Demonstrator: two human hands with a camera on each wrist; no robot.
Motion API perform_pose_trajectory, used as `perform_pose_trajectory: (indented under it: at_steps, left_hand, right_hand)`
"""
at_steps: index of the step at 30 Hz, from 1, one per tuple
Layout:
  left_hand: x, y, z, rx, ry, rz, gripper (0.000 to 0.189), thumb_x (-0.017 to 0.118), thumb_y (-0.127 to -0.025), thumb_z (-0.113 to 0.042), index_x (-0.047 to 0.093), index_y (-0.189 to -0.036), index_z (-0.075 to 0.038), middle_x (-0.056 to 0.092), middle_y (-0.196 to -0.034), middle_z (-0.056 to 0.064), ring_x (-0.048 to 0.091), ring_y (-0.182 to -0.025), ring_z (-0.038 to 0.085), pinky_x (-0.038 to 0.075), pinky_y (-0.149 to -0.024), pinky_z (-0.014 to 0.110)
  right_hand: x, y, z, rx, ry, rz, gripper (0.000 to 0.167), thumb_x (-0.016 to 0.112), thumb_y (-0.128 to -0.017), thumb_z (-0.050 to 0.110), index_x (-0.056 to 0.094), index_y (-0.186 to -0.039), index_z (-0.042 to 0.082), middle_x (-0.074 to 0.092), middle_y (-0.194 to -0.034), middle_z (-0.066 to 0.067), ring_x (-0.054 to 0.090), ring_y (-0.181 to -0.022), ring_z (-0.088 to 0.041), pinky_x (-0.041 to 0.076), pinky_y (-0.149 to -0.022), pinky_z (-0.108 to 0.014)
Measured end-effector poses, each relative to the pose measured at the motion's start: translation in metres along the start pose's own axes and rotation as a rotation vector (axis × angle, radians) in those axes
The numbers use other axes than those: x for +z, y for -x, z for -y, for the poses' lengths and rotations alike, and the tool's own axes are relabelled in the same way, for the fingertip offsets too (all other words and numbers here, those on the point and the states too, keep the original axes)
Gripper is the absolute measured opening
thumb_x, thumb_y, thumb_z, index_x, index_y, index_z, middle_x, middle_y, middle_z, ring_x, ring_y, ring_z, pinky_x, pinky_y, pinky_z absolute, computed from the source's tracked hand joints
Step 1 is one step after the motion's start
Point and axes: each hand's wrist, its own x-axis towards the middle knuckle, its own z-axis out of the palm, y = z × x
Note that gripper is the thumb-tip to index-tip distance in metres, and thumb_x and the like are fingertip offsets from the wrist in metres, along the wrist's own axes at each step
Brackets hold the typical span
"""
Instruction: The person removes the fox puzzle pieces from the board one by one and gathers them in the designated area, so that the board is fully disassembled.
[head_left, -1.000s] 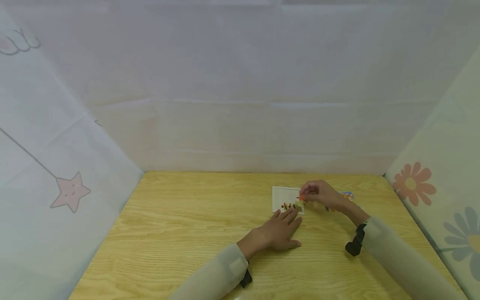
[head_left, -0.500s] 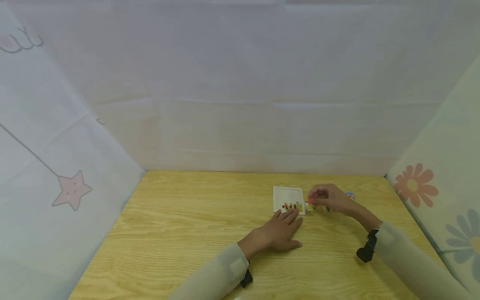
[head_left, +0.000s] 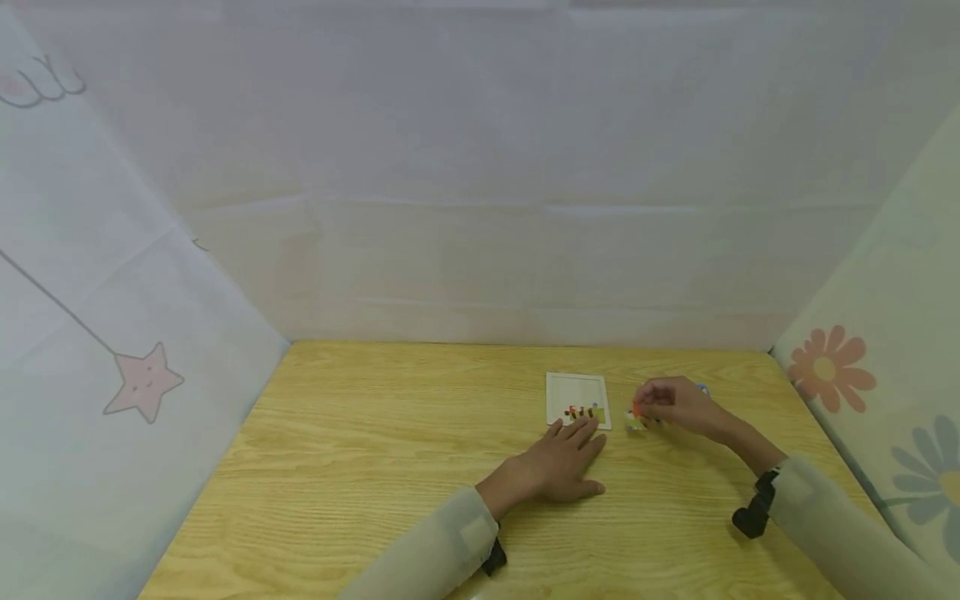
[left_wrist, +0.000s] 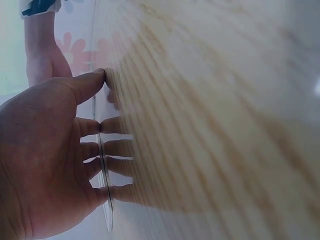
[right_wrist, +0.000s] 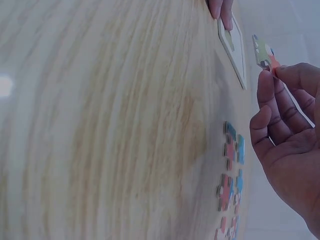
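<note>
A jigsaw piece [right_wrist: 264, 54], green and white with an orange part, is pinched between the thumb and fingertips of my right hand [head_left: 678, 406]. In the right wrist view it is raised off the table, apart from the white puzzle tray [head_left: 576, 387]. Along the tray's near side a strip of joined pieces [head_left: 583, 412] shows red, brown and green; fingers partly cover it. My left hand [head_left: 558, 462] lies spread and palm down, its fingertips on the tray's near edge. The left wrist view shows that hand [left_wrist: 45, 155] with fingers straight against the tray's edge.
Several loose jigsaw pieces [right_wrist: 227, 192], red and blue, lie on the wooden table [head_left: 390, 467] to the right of the tray. In the head view my right hand hides most of them. Fabric walls [head_left: 480, 250] stand at the back and sides.
My right hand has moved right, away from the tray's right edge, carrying the jigsaw piece with it. The left hand stays in place on the tray's near edge.
</note>
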Motion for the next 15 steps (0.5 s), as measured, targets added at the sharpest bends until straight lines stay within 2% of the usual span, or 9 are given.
perform_pose_trajectory:
  at_steps: [5, 10, 15]
  left_hand:
    - [0.001, 0.001, 0.0, 0.002, -0.012, -0.007, 0.08, 0.047, -0.108, -0.062, 0.024, -0.171, -0.019, 0.012, -0.179, 0.004, 0.011, -0.165, 0.018, 0.021, -0.131, 0.044]
    - [0.003, 0.0, 0.0, 0.0, -0.01, -0.001, 0.08, 0.046, -0.108, -0.062, 0.022, -0.171, -0.02, 0.01, -0.179, 0.004, 0.009, -0.165, 0.018, 0.02, -0.131, 0.044]
    - [0.003, 0.0, 0.001, 0.002, -0.009, -0.002, 0.08, 0.046, -0.108, -0.062, 0.02, -0.172, -0.019, 0.009, -0.179, 0.004, 0.009, -0.165, 0.019, 0.019, -0.131, 0.044]
  right_hand:
    - [-0.001, 0.009, -0.006, 0.003, -0.011, 0.008, 0.02, 0.069, -0.105, 0.017, 0.071, -0.117, 0.0, 0.075, -0.103, -0.01, 0.074, -0.09, -0.028, 0.061, -0.075, -0.034]
    - [-0.004, 0.016, -0.009, 0.017, 0.009, 0.0, 0.018, 0.068, -0.105, 0.018, 0.072, -0.116, 0.004, 0.075, -0.105, -0.009, 0.073, -0.091, -0.025, 0.06, -0.073, -0.035]
    - [-0.007, 0.023, -0.012, -0.011, 0.026, -0.026, 0.016, 0.071, -0.104, 0.015, 0.073, -0.115, 0.004, 0.074, -0.106, -0.008, 0.074, -0.094, -0.021, 0.061, -0.077, -0.031]
